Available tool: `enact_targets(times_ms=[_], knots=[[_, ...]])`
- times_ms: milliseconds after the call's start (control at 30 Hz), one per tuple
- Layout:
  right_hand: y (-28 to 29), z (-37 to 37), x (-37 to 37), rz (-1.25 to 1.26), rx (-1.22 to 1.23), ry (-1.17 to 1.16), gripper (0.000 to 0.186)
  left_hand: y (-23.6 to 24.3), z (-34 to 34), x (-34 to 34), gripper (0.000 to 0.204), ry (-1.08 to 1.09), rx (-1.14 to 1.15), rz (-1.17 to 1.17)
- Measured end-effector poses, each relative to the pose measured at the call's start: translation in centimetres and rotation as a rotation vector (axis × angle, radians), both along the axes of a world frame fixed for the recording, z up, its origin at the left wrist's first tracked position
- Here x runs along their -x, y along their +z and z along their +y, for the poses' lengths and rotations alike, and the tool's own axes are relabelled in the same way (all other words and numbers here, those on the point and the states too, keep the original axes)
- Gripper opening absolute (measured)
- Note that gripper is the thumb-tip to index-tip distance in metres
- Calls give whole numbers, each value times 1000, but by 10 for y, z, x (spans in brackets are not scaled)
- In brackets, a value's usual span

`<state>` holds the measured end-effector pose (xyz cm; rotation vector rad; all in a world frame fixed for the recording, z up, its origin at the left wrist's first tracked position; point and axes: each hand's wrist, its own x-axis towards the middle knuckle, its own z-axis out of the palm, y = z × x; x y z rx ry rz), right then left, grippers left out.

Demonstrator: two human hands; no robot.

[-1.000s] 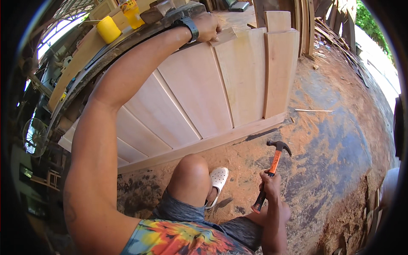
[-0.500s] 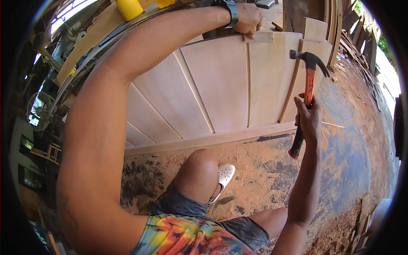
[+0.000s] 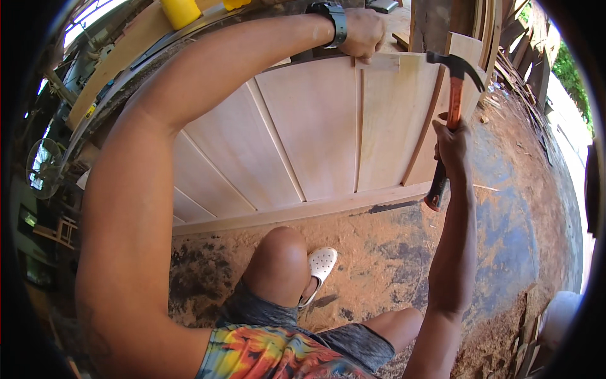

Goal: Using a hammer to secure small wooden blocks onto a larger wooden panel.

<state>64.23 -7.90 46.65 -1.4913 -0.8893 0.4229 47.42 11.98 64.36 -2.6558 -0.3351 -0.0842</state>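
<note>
A pale wooden panel (image 3: 307, 126) made of several boards stands on its long edge in front of me, with narrow grooved strips between the boards. My left hand (image 3: 364, 35), wearing a dark watch (image 3: 334, 25), is at the panel's top edge. Its fingers are closed on the left end of a small flat wood piece (image 3: 386, 61) lying against that edge. To the right, my right hand (image 3: 453, 144) grips a claw hammer (image 3: 455, 104) by its orange and black handle. The hammer's head is raised near the panel's upper right end, apart from the wood piece.
A wooden post (image 3: 437, 25) and upright boards stand behind the panel's right end. Scrap wood (image 3: 530, 95) is piled farther right. Sawdust covers the floor (image 3: 366, 265) around my white clog (image 3: 322, 264). A yellow container (image 3: 180, 11) stands on the bench at the upper left.
My right hand has lifted the hammer toward the height of the panel's top edge. My left hand keeps its hold on the small wood piece. The whole view has shifted slightly.
</note>
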Motion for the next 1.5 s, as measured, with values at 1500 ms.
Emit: enact_targets(times_ms=[1500], knots=[[-262, -210, 136, 736, 764, -121, 20, -561, -106, 52, 21, 504, 2601, -1106]])
